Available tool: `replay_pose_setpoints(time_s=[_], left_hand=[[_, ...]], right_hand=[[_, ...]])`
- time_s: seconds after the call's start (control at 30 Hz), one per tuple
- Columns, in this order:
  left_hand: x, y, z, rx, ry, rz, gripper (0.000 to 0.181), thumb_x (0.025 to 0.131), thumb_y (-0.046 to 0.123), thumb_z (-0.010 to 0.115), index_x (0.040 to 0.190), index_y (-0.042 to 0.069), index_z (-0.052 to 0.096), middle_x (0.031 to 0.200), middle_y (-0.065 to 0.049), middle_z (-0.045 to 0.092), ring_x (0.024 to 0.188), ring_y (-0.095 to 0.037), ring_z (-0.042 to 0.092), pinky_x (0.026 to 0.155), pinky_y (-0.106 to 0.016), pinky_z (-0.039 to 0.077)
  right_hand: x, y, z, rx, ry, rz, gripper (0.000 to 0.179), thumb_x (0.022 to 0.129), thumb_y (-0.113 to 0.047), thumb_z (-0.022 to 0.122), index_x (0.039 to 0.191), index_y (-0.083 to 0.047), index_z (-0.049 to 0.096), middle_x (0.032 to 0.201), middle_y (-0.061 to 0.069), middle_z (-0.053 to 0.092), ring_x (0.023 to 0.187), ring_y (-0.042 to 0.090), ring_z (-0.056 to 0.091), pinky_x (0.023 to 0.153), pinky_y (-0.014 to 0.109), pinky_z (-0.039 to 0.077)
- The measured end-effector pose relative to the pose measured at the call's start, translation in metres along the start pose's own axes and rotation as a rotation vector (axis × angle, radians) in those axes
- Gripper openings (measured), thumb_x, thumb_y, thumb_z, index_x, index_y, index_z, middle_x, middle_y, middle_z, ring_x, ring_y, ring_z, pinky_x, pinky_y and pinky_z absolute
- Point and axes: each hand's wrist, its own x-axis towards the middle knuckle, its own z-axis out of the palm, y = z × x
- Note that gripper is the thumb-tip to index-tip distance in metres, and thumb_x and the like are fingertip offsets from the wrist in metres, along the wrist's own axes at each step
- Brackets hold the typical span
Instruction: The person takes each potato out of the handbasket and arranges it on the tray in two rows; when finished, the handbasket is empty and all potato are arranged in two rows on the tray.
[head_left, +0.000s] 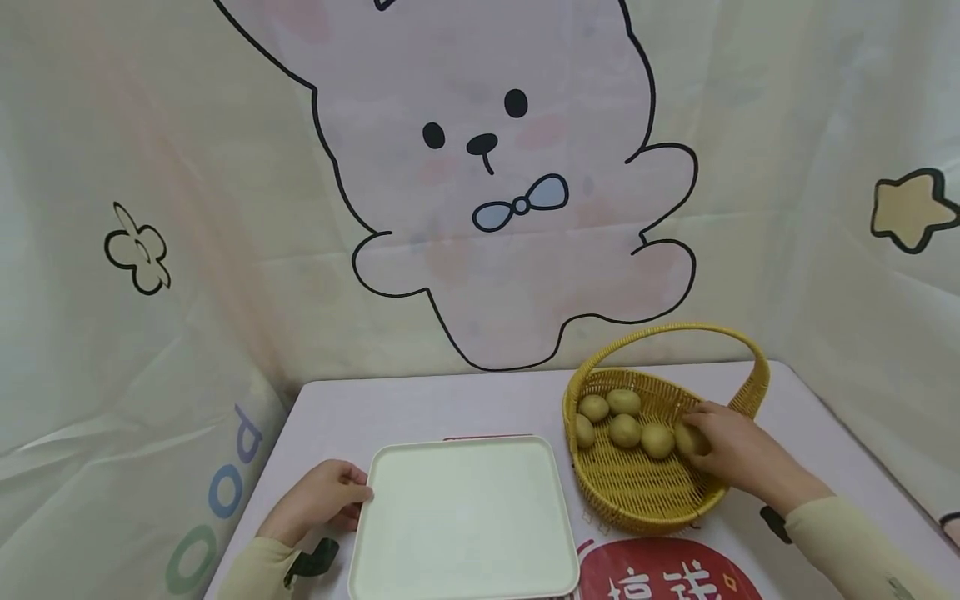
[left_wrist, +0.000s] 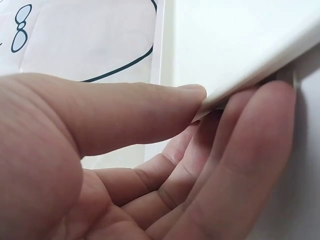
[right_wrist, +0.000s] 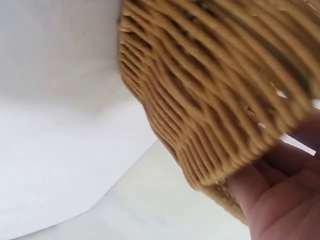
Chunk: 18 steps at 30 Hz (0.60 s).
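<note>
My left hand (head_left: 322, 498) pinches the left edge of a white rectangular tray (head_left: 461, 517). In the left wrist view the thumb (left_wrist: 150, 107) lies on top of the rim and the fingers reach under it. At the right, my right hand (head_left: 738, 446) reaches over the side of a yellow wicker basket (head_left: 645, 496). Its fingers curl round a small, round, yellow-brown potato (head_left: 686, 437) in the basket. Several more potatoes (head_left: 625, 431) lie along the basket's far and left side. In the right wrist view the woven basket wall (right_wrist: 210, 100) hides the potato and most fingers.
The basket's tall arched handle (head_left: 675, 327) rises beside the right forearm. A red printed patch (head_left: 667, 571) with white characters marks the pale tabletop (head_left: 450, 400) in front of the basket. Behind the table hangs a curtain (head_left: 292, 325) with a cartoon bear.
</note>
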Motion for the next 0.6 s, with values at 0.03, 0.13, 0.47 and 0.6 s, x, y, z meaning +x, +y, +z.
replay_pose_setpoints(time_s=[0.03, 0.13, 0.47, 0.6], left_hand=[[0.0, 0.0, 0.0, -0.003, -0.003, 0.002, 0.019, 0.097, 0.009, 0.074, 0.109, -0.006, 0.068, 0.091, -0.01, 0.073, 0.074, -0.02, 0.074, 0.067, -0.037, 0.066], [-0.001, 0.001, 0.0, -0.006, -0.005, 0.009, 0.019, 0.097, 0.008, 0.074, 0.109, -0.006, 0.068, 0.091, -0.01, 0.073, 0.073, -0.02, 0.074, 0.066, -0.038, 0.066], [-0.002, 0.001, -0.001, -0.014, -0.002, -0.014, 0.02, 0.098, 0.007, 0.073, 0.111, -0.006, 0.067, 0.093, -0.011, 0.074, 0.075, -0.02, 0.074, 0.066, -0.037, 0.065], [-0.001, 0.002, 0.001, -0.019, -0.012, 0.002, 0.02, 0.097, 0.007, 0.073, 0.11, -0.007, 0.067, 0.091, -0.011, 0.074, 0.073, -0.02, 0.074, 0.065, -0.037, 0.065]], right_hand=[[-0.002, -0.001, -0.002, 0.01, 0.003, 0.005, 0.051, 0.079, -0.011, 0.091, 0.121, 0.011, 0.073, 0.119, 0.026, 0.072, 0.108, 0.044, 0.071, 0.092, 0.062, 0.06], [-0.007, -0.006, -0.008, 0.042, 0.022, 0.016, 0.056, 0.079, -0.014, 0.092, 0.125, 0.012, 0.071, 0.125, 0.031, 0.071, 0.114, 0.051, 0.069, 0.096, 0.067, 0.057], [-0.029, -0.046, -0.024, 0.209, 0.12, 0.028, 0.063, 0.081, -0.022, 0.096, 0.134, 0.002, 0.071, 0.137, 0.026, 0.068, 0.116, 0.045, 0.073, 0.093, 0.058, 0.062], [-0.038, -0.076, -0.02, 0.293, 0.127, 0.032, 0.064, 0.08, -0.024, 0.097, 0.135, -0.002, 0.072, 0.14, 0.02, 0.067, 0.111, 0.039, 0.078, 0.087, 0.047, 0.066]])
